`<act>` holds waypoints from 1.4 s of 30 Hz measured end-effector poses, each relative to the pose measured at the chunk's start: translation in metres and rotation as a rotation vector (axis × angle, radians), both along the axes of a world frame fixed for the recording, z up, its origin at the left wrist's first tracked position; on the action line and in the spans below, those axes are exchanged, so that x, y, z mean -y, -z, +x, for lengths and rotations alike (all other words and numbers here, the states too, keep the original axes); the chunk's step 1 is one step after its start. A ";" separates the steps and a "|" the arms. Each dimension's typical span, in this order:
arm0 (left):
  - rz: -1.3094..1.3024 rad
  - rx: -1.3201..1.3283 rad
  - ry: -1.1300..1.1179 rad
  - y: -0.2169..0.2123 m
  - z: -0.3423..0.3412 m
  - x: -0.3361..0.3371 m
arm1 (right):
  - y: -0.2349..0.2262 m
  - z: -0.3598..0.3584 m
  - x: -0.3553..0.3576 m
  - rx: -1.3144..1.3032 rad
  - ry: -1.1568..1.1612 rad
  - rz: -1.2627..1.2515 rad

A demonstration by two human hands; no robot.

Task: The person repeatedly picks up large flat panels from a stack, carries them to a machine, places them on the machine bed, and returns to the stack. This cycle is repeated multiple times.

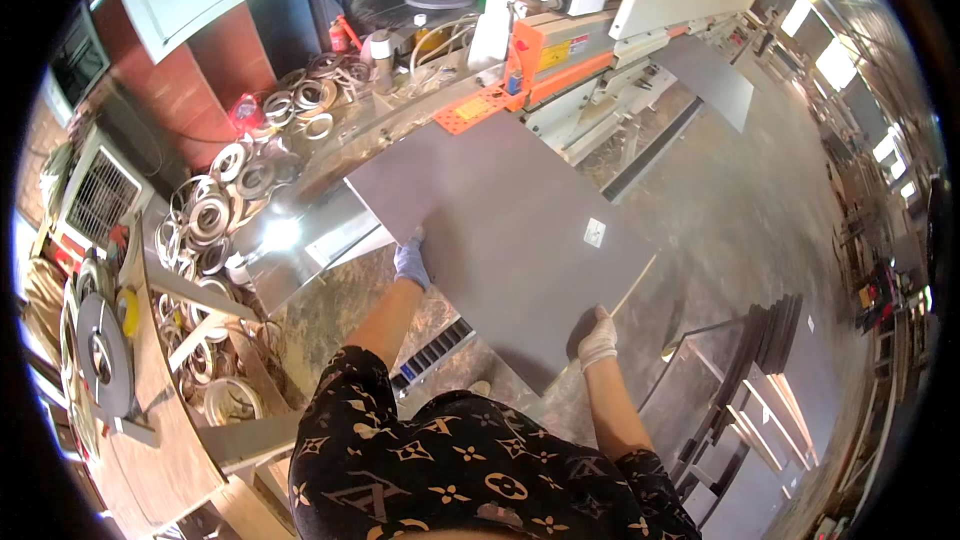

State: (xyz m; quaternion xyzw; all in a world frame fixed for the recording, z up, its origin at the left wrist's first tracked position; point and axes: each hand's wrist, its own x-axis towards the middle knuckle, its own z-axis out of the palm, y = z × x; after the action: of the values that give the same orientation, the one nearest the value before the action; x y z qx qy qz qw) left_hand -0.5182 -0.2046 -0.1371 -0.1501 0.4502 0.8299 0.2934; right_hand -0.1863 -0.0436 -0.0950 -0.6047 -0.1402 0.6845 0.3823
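A large flat grey panel (510,210) with a small white label (595,232) spans the middle of the view. Its far end reaches the orange guard of the machine (480,110). My left hand (411,260), in a pale glove, grips the panel's left edge, the fingertips showing at the edge. At the near right side my right hand (598,338), in a whitish glove, holds the edge close to the corner. One long edge on the right shows a pale raw strip (634,285).
Edge-banding rolls (210,215) heap up on the left, beside a wooden bench (150,460). A stack of panels (780,390) leans at the lower right. Another grey panel (708,75) lies farther along the machine. A roller track (432,354) runs beneath the held panel.
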 end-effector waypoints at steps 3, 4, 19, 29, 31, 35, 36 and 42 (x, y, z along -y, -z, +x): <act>0.006 0.059 0.052 -0.006 0.002 -0.031 | -0.020 0.004 -0.014 0.127 -0.090 0.119; 0.040 0.087 0.089 -0.010 0.004 -0.044 | -0.024 0.010 -0.021 0.225 -0.171 0.221; 0.047 -0.202 0.457 -0.038 0.030 -0.115 | -0.043 0.208 0.050 0.437 -0.062 0.329; -0.205 -0.616 0.941 -0.065 0.297 -0.065 | 0.008 0.601 0.427 1.065 1.502 -0.300; -0.182 -0.604 1.136 -0.065 0.343 -0.066 | 0.037 0.663 0.457 0.722 1.597 -0.286; -0.078 -0.516 1.527 -0.013 0.398 -0.077 | 0.058 0.710 0.481 0.068 1.473 0.199; -0.025 -0.520 1.673 0.003 0.407 -0.077 | 0.057 0.708 0.473 0.029 1.567 0.214; -0.106 -0.363 1.964 -0.025 0.607 -0.023 | 0.083 0.651 0.472 0.069 1.404 0.365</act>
State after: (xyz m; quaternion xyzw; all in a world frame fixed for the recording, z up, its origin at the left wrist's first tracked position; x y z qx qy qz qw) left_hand 0.0883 -0.1818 -0.1125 0.4044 0.4491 0.2086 0.7689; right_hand 0.4648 -0.5160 -0.1785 -0.4999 0.1571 0.2239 0.8218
